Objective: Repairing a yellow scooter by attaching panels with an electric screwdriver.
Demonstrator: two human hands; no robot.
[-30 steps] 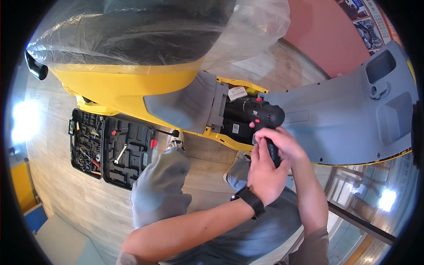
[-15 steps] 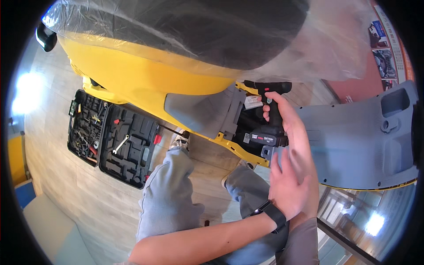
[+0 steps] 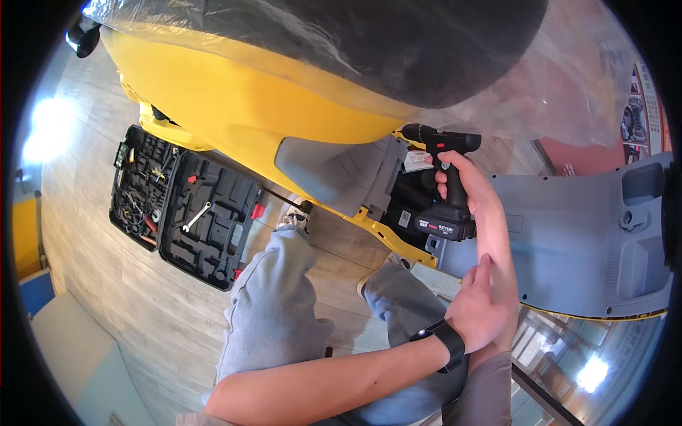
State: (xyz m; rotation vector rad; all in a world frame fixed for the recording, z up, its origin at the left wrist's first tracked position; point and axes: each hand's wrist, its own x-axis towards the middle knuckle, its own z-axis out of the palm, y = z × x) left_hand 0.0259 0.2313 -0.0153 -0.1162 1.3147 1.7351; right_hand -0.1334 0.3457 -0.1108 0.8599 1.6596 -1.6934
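My right hand is wrapped round the grip of a black cordless drill. The drill lies level above the opened body of a yellow scooter, its chuck pointing left near the yellow frame edge. A battery pack sits at the foot of its grip. My left hand, with a black watch on its wrist, crosses over and rests against my right forearm. Its visible fingers are stretched out; some are hidden. Below the drill, a dark compartment shows black parts and a small white label.
A black tool case lies unfolded on the wooden floor at left, with a combination wrench on its lid half. The grey panel stretches off to the right. Clear plastic film covers the dark seat.
My left hand has drawn back from beside the battery onto my right forearm. The drill's chuck now shows more fully. The whole view has shifted slightly.
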